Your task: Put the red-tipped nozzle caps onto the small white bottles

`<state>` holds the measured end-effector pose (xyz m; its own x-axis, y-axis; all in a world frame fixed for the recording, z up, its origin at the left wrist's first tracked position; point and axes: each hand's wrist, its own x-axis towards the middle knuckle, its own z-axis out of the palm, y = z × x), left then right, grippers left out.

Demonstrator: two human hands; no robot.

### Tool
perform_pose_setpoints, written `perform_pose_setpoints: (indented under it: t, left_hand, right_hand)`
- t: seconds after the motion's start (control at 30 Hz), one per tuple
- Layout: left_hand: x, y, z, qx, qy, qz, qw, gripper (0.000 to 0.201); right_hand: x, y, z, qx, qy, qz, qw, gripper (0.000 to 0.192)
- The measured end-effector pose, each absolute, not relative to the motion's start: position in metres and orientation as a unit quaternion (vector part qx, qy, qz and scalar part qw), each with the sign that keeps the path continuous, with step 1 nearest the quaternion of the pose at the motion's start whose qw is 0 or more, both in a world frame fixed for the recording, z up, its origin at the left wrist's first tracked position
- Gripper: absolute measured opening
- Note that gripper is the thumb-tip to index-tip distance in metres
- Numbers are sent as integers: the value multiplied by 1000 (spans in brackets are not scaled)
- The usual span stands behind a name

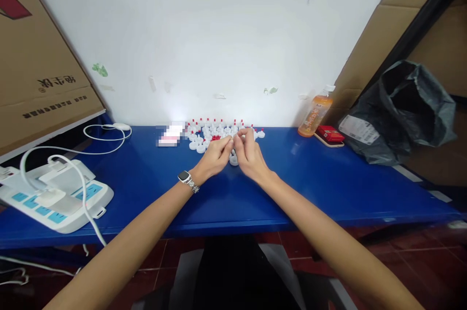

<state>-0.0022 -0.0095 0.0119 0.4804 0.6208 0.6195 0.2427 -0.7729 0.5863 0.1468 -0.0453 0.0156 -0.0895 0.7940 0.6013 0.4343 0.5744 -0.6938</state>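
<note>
Your left hand (216, 155) and right hand (251, 154) pinch narrowly, on what I can't tell; the white caps (201, 148) seem light, stiff, best rim-held

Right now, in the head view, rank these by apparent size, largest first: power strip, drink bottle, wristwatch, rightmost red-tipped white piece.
1. Power strip
2. Drink bottle
3. Wristwatch
4. Rightmost red-tipped white piece

Nearness may enlarge the strip and watch, so true sizes are unsure.
</note>
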Motion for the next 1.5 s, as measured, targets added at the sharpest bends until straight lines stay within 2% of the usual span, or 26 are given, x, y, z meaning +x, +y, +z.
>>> perform_pose_setpoints:
  t: [0.13, 0.23, 0.3, 0.4, 0.43, 0.57, 0.73, 0.9, 1.03, 1.17, 1.5]
  left_hand:
    - [-3, -1, 14, 743, 292, 514, 314, 49]
    - [-16, 17, 18, 679, 342, 566, 319, 53]
    - [-27, 31, 19, 712, 384, 539, 236, 46]
    - [-36, 46, 14, 790, 425, 433, 84, 22]
    - [-37, 49, 12, 805, 439, 395, 44, 19]
    - [-38, 50, 6, 819, 477, 318, -25, 31]
    - [-41, 35, 6, 836, 426, 345, 29, 28]
    - [-32, 21, 7, 857, 358, 364, 67, 24]
    - [-24, 16, 6, 873, 322, 357, 77, 23]
    - [-21, 13, 5, 882, 319, 337, 84, 24]
    - [-14, 7, 4, 911, 279, 296, 71, 21]
  right_hand:
    - [150, -43, 19, -435, -748, 43, 499, 15]
    - [157, -40, 19, -452, -742, 17, 494, 15]
    - [162, -38, 18, -461, -731, 48, 500, 19]
    - [165, -37, 16, -452, -726, 115, 505, 23]
    - [165, -36, 16, -449, -726, 131, 505, 23]
    - [174, -30, 15, -462, -707, 139, 518, 24]
    - [197, -22, 12, -542, -656, 82, 519, 24]
    - [202, -24, 6, -568, -667, 208, 435, 19]
    - [199, -27, 2, -552, -697, 236, 391, 10]
    - [198, -28, 2, -548, -710, 214, 387, 3]
    - [200, -13, 0, -598, -683, 143, 395, 15]
